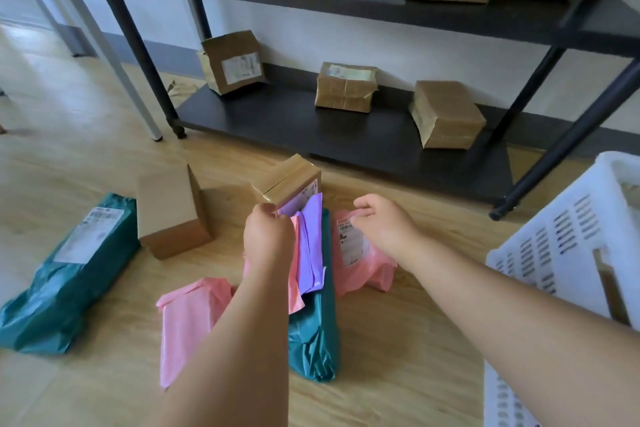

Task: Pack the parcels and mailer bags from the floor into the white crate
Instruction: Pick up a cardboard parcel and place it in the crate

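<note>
wooden floor (398,374) strewn with parcels, white crate (554,236) waiting at the right edge.
left hand (268,236) is clamped round a purple mailer bag (310,246), and a taped box (289,184) sits right at its fingertips, though it's unclear whether the hand holds that too. right hand (384,222) hovers with fingers loose, holding nothing, just above a labelled pink mailer (360,253). a teal mailer (313,333) lies beneath them. a plain box (169,215) and a big teal bag (65,274) sit off to the left, with a black rack (329,125) behind.
</note>
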